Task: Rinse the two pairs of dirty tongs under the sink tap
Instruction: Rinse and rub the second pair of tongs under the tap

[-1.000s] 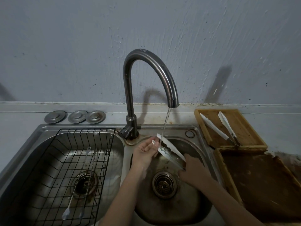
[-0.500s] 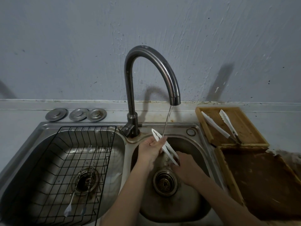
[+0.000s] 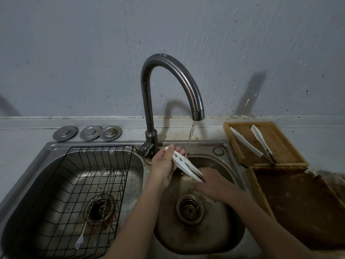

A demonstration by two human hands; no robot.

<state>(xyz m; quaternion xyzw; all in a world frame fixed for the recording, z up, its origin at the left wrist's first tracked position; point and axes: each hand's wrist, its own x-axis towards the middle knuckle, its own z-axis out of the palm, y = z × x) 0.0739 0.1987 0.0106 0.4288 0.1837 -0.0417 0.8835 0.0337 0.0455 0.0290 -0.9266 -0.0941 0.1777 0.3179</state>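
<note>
the white tongs (image 3: 183, 164) lie slanted over the right sink basin (image 3: 224, 234), toothed tips up at the left and arms pressed together, with the thin stream from the gooseneck tap (image 3: 168, 71) landing on their upper edge. the right hand (image 3: 214, 184) is closed round the hinge end; the left hand (image 3: 165, 168) cups the tip end, fingers half curled and touching it. so the first pair looks to be mid-rinse. the second pair of white tongs (image 3: 253, 144) lies splayed open in the small wooden tray (image 3: 291, 156) on the counter to the right, well apart from the water. next, probably turn this pair under the flow, set it down, then reach for the other. two long thin utensils rest in the wire basket (image 3: 74, 193) in the left basin.
</note>
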